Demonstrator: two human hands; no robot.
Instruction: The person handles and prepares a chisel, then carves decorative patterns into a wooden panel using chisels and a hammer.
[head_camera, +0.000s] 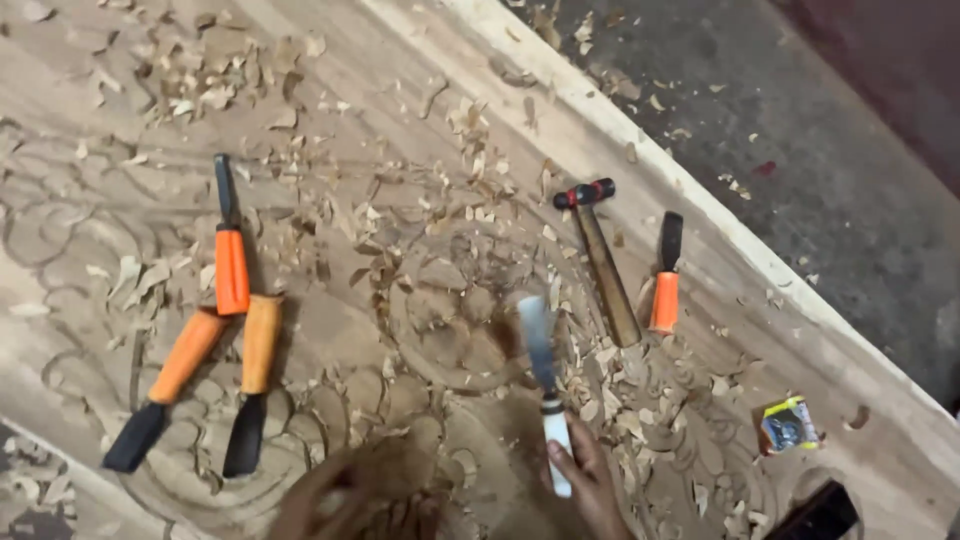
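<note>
My right hand (590, 490) grips a chisel (540, 350) by its white handle, the wide steel blade pointing away over a round carved motif on the large wooden panel (400, 60). My left hand (345, 495) is blurred at the bottom edge, resting low on the carving with fingers spread and nothing visibly in it. Wood chips (470, 215) lie scattered around the blade.
Three orange-handled chisels (230, 265) lie in a cluster at left. A hammer (600, 255) with a wooden handle and another orange-handled chisel (665, 275) lie at right. A small colourful packet (788, 425) sits near the panel's right edge, beyond which is dark floor (800, 150).
</note>
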